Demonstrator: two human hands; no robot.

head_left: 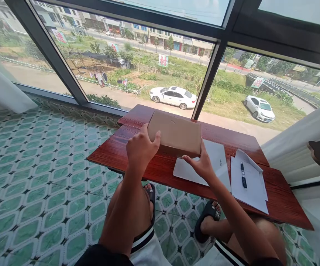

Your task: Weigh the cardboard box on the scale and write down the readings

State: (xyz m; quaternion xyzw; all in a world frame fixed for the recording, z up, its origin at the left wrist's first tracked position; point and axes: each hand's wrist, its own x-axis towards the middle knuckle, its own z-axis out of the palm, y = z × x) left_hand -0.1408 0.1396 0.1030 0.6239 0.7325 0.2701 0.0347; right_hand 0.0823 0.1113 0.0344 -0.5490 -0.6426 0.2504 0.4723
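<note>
A plain brown cardboard box (pixel 176 131) is held between my two hands over the wooden table. My left hand (pixel 143 146) grips its left end, thumb lying along the top edge and the other fingers hidden behind the side. At the near right corner, my right hand (pixel 201 162) is closed on the box, its thumb by the lower front edge. Below and to the right lies a closed silver laptop (pixel 215 162), partly covered by the box and my right hand. Whether the box touches the table or laptop, I cannot tell.
On the right of the dark red table (pixel 284 192), a black pen (pixel 243 175) rests on white papers (pixel 252 192) with a curled top sheet. Large windows stand behind the table, with a white curtain (pixel 292 147) at the right. My legs are beneath the near edge.
</note>
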